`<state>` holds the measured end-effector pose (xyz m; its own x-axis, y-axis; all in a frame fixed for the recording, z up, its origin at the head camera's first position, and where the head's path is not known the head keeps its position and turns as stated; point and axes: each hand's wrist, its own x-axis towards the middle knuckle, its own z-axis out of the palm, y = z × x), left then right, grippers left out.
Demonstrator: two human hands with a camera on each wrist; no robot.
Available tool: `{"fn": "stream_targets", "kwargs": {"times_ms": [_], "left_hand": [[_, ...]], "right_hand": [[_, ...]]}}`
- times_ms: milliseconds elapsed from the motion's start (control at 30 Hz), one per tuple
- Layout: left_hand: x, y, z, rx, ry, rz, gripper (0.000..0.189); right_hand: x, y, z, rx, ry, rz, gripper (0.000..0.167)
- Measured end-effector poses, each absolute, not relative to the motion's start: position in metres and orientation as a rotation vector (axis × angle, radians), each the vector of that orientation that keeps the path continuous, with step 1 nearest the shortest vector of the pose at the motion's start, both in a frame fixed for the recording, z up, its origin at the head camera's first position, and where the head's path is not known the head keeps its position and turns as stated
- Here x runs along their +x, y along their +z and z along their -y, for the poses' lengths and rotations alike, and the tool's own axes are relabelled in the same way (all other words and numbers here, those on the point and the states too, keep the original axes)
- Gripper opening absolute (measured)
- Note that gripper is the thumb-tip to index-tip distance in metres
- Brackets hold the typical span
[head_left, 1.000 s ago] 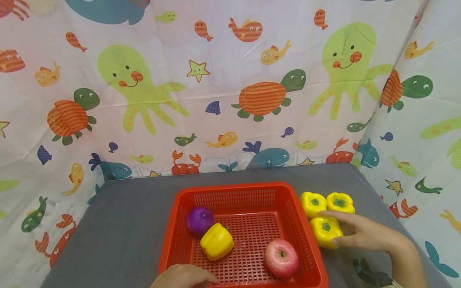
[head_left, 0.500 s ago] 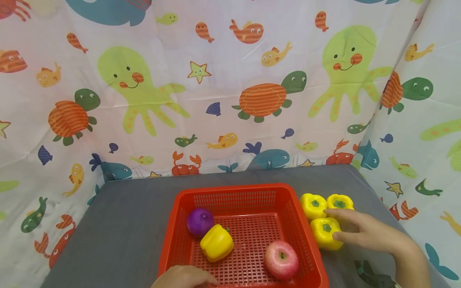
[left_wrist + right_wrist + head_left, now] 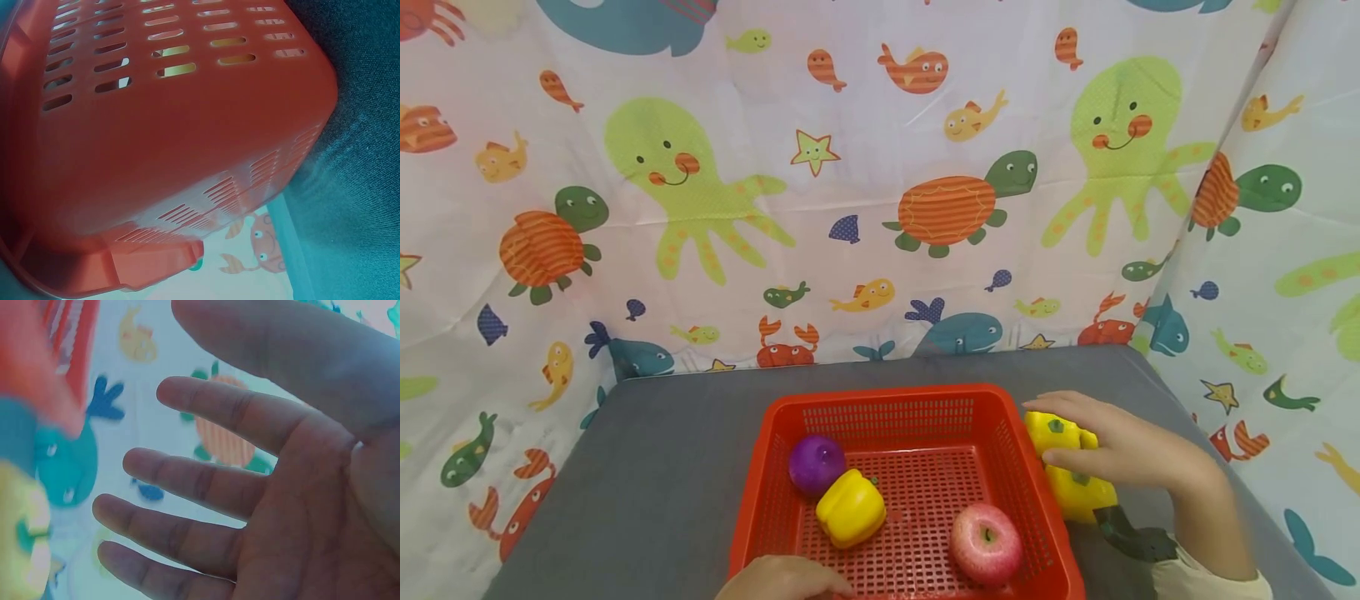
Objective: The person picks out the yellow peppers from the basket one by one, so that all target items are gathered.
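Note:
Over the yellow bell peppers right of the red basket (image 3: 891,400), my right hand (image 3: 1120,442) hovers with straight, spread fingers and holds nothing. The near bell pepper (image 3: 1078,500) and the far left bell pepper (image 3: 1043,429) show partly beneath it. A third bell pepper (image 3: 1088,438) is mostly hidden. In the right wrist view the palm (image 3: 300,525) faces the camera, with a blurred pepper (image 3: 22,531) at left. My left hand (image 3: 781,578) grips the basket's near rim at the bottom of the head view; part of its hold is hidden.
Inside the basket lie a purple onion-like ball (image 3: 817,465), another yellow bell pepper (image 3: 852,508) and a red apple (image 3: 987,543). A grey cloth surface (image 3: 647,475) lies under everything. A curtain (image 3: 850,108) printed with sea animals rises behind and on both sides.
My right hand has moved left and slightly up, from the right side of the three bell peppers to above them. My left hand and the basket's contents have stayed put.

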<state>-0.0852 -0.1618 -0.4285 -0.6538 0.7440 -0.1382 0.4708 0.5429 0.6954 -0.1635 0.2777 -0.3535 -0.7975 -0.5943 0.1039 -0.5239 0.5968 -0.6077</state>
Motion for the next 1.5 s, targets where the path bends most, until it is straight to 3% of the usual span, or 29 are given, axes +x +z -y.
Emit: {"fn": "stream_targets", "kwargs": {"times_ms": [333,533,767,1067,1500], "left_hand": [[-0.083,-0.429,0.162,0.963,0.939,-2.347,0.026],[-0.086,-0.429,0.163,1.046,0.875,-2.383,0.029],[-0.086,-0.431,0.163,1.063,0.898,-2.380,0.030],[-0.085,-0.431,0.163,1.117,0.888,-2.416,0.029],[-0.085,-0.430,0.163,1.090,0.892,-2.419,0.028]], "right_hand": [[-0.179,-0.323,-0.207,-1.035,-0.727,-2.597,0.056],[-0.185,-0.328,-0.158,-1.157,-0.542,-2.508,0.053],[-0.187,-0.344,-0.117,-1.248,-0.398,-2.459,0.061],[-0.187,-0.374,-0.090,-1.407,-0.386,-2.338,0.078],[-0.182,-0.398,-0.073,-1.553,-0.263,-2.284,0.076]]}}
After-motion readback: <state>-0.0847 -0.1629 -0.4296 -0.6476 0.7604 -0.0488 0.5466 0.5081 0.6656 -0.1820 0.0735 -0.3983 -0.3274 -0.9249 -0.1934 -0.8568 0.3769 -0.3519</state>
